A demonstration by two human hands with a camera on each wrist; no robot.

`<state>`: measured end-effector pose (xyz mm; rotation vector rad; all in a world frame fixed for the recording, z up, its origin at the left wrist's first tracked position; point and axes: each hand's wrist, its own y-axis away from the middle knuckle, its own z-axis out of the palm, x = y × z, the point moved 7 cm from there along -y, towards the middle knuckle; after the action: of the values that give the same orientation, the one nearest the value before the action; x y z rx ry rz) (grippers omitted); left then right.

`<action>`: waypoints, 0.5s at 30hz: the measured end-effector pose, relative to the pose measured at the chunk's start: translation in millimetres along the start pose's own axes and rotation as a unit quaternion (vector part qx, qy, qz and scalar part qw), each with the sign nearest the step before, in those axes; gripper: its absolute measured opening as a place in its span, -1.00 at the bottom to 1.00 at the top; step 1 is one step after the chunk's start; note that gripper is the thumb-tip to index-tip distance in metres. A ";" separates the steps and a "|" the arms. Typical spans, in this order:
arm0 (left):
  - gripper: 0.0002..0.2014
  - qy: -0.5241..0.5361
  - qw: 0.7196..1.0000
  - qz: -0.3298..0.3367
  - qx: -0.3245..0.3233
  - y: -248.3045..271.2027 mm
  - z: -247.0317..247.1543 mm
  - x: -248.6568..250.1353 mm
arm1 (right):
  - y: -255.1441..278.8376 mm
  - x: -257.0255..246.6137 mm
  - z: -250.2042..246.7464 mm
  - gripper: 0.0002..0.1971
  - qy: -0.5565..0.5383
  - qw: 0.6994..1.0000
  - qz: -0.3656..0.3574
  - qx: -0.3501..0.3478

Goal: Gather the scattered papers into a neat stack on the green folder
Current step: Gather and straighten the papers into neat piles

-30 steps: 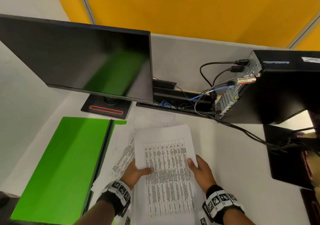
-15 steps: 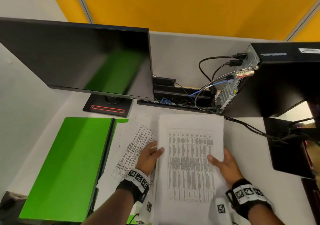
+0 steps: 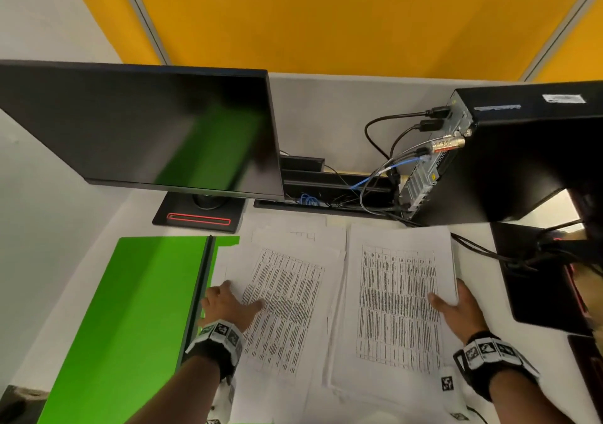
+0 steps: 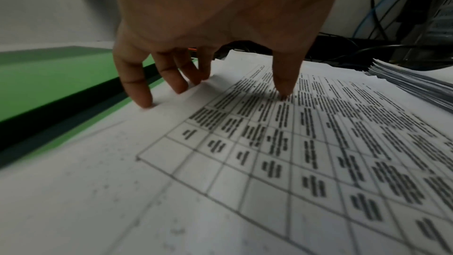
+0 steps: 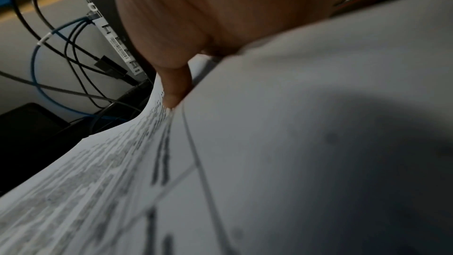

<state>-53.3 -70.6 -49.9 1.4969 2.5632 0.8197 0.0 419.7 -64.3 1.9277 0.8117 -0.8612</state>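
The green folder [image 3: 130, 309] lies open and flat at the left of the desk; its edge also shows in the left wrist view [image 4: 49, 77]. Beside it, loose printed sheets [image 3: 287, 293] overlap unevenly. My left hand [image 3: 235, 296] rests on them near the folder's spine, with fingers spread and fingertips [image 4: 144, 102] touching the paper [image 4: 269, 152]. To the right is a thicker paper stack [image 3: 398, 309]. My right hand [image 3: 450, 296] grips its right edge, thumb [image 5: 174, 92] on top and fingers hidden beneath. The top sheet [image 5: 294, 143] curves upward there.
A dark monitor [image 3: 146, 130] on a black stand [image 3: 199, 215] is behind the folder. A black computer tower [image 3: 522, 156] with cables [image 3: 385, 169] stands at the back right. A black flat object [image 3: 538, 277] lies right of the stack, with bare desk [image 3: 489, 319] between them.
The stack that both hands held in the middle has moved right with my right hand. My left hand let go and moved left onto the loose sheets by the folder.
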 end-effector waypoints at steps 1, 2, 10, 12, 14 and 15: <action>0.05 0.005 1.000 -0.012 0.005 3.0 0.8 1.0 | -1.4 0.9 1.0 -0.53 0.010 1.000 -0.001 0.005; 0.06 0.011 1.000 -0.023 0.009 6.7 1.7 2.0 | -2.7 1.7 1.7 -0.52 0.015 1.000 0.000 0.009; 0.07 -0.021 0.999 -0.031 0.017 21.0 9.6 12.4 | -7.6 7.2 3.1 -0.49 0.033 0.999 0.029 0.009; 0.06 -0.019 0.999 -0.036 0.013 19.8 9.9 15.1 | -6.6 5.3 2.3 -0.50 0.045 0.998 0.035 0.015; 0.02 -0.013 0.999 -0.033 0.007 18.6 11.9 17.9 | -5.8 3.9 2.8 -0.49 0.051 0.998 0.042 0.016; -0.02 -0.007 1.000 -0.027 0.002 18.0 13.6 19.4 | -5.9 3.3 2.9 -0.49 0.052 0.998 0.045 0.015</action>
<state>-45.0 -42.0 -49.0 1.4220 2.5841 0.7965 -3.6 420.4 -70.7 2.0338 0.7706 -0.7288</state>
